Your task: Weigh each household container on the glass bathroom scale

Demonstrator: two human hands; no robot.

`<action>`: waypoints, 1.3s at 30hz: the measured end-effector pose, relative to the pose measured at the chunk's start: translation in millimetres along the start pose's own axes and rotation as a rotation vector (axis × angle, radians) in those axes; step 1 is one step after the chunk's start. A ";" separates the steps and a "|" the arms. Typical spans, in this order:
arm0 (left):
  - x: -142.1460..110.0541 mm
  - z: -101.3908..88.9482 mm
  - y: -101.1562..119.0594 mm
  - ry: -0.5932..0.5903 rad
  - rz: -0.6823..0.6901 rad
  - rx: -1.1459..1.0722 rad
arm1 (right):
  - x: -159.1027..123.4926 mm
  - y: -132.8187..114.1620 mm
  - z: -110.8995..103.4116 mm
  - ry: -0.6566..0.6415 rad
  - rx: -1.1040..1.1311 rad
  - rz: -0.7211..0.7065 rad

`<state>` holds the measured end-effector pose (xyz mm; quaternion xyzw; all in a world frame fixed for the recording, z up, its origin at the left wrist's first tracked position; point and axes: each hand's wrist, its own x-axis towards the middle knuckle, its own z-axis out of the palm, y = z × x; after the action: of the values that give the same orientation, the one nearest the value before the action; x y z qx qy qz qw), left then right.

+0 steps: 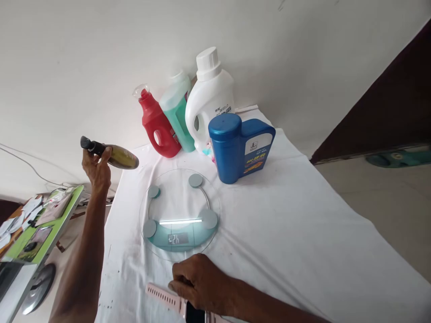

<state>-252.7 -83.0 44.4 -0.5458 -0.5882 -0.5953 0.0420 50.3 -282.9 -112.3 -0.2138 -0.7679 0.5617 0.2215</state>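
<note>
My left hand (97, 168) is raised left of the table, closed around the black neck of a slim yellowish-green bottle (121, 157), which is tilted nearly level. My right hand (202, 282) rests low on the near side of the white cloth, its fingers curled in a loose fist with nothing visible in them. Partly under that hand is a smartwatch with a pink strap (164, 297); part of its dark face is covered. A round glass scale (193, 240) lies just beyond my right hand, its display lit with digits too blurred to read surely.
Behind the scale stand a red bottle (158, 125), a green-filled bottle (177, 114), a large white jug (212, 94) and a blue container (227, 150). The white-clothed table (296, 215) meets the wall at the back. A green-topped table (76, 197) with clutter is at left.
</note>
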 end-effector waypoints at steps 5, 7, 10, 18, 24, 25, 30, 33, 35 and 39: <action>-61.8 -31.6 73.9 -0.178 -0.094 -0.140 | 0.2 -5.4 -1.7 0.026 0.028 -0.007; -87.9 -29.5 90.1 -0.274 -0.132 -0.181 | -0.1 -7.5 -2.1 0.026 0.036 -0.013; -115.7 -21.8 102.8 -0.402 -0.157 -0.204 | -0.3 -7.9 -1.3 0.039 0.047 -0.041; -137.2 -13.1 117.9 -0.534 -0.095 -0.085 | 2.2 -0.6 2.4 0.072 0.065 -0.090; -147.8 -19.7 113.3 -0.522 0.036 -0.045 | 3.6 0.7 2.5 0.073 0.061 -0.099; -150.6 -23.1 109.2 -0.501 0.055 -0.041 | 3.5 0.9 2.4 0.073 0.060 -0.099; -182.0 -52.1 59.2 -0.248 -0.120 0.043 | 2.5 2.8 3.2 0.059 0.044 -0.098; -210.0 -69.8 16.9 -0.041 -0.424 0.046 | 2.0 4.4 4.1 0.055 0.031 -0.106; -224.3 -76.8 -3.5 0.034 -0.547 0.023 | 1.9 5.2 4.0 0.061 0.020 -0.115; -232.6 -78.5 -15.3 -0.017 -0.565 0.084 | 1.9 5.8 3.2 0.065 0.029 -0.132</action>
<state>-217.2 -274.6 -105.7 -0.3630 -0.7413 -0.5541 -0.1077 47.4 -282.6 -118.5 -0.1776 -0.7645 0.5499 0.2857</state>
